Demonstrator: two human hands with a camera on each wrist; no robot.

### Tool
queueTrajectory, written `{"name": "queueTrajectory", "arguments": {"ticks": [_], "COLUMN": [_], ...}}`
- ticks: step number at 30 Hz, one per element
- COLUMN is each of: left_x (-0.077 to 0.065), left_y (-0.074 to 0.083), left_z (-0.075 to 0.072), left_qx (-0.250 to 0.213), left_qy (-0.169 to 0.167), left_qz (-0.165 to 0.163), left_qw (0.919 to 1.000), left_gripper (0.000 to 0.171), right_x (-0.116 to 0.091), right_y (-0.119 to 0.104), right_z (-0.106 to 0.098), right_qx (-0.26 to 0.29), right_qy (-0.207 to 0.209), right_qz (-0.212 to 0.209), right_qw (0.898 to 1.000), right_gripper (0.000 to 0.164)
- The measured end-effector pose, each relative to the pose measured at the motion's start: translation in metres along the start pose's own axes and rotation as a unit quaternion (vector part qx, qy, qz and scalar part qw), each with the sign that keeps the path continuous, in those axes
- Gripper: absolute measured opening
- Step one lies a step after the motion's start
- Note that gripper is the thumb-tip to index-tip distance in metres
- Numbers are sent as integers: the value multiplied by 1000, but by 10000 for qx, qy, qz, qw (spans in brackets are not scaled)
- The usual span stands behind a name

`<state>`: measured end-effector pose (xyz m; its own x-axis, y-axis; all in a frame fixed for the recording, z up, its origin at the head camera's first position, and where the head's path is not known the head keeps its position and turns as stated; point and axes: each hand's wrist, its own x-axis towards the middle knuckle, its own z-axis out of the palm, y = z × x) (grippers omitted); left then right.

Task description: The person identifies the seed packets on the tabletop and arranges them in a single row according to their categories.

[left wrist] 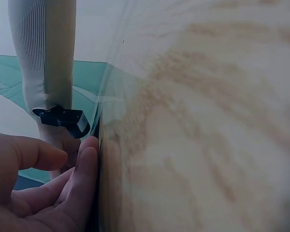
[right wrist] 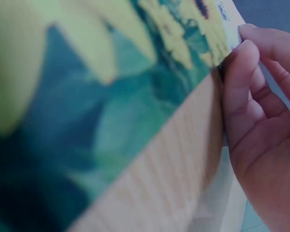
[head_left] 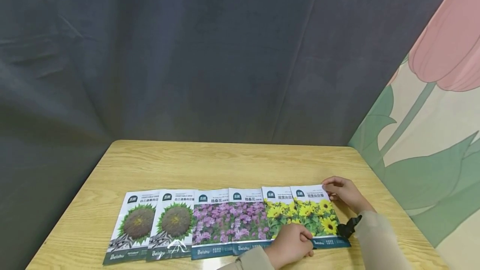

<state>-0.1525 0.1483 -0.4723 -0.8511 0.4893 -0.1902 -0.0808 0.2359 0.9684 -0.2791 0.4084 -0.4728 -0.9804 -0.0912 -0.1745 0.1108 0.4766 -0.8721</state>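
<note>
Several seed packets lie face up in an overlapping row. At the left are two sunflower-seed packets (head_left: 138,222) (head_left: 174,222), then two with purple flowers (head_left: 211,222) (head_left: 248,220), then two with yellow sunflowers (head_left: 275,209) (head_left: 316,213). My right hand (head_left: 346,195) pinches the upper right edge of the last yellow sunflower packet between thumb and fingertips; the right wrist view shows this edge close up. My left hand (head_left: 291,245) rests over the lower edges of the yellow packets, its fingertips (left wrist: 89,150) touching the surface and its thumb apart from them.
The packets lie along the near part of a wooden table (head_left: 225,161). A dark grey curtain (head_left: 210,61) hangs behind it, and a wall with painted tulips (head_left: 431,136) stands on the right. A black wrist camera (head_left: 348,227) sits at the right sleeve.
</note>
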Motion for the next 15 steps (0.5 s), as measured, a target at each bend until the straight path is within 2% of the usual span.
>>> {"name": "queueTrajectory", "arguments": {"ticks": [7,15], "left_x": [1,2], "left_y": [-2,-3], "left_z": [-1,-1], "left_qx": [197,172], "left_qy": [-50,-44], "left_qz": [56,88], "left_qw": [9998,9998], "left_gripper": [22,25], "right_x": [-1,2], "right_y": [5,11], "right_z": [0,0], "right_qx": [137,125], "right_qy": [185,210], "right_qz": [-98,-171], "right_qw": [9997,9996], "right_gripper": [30,29]}}
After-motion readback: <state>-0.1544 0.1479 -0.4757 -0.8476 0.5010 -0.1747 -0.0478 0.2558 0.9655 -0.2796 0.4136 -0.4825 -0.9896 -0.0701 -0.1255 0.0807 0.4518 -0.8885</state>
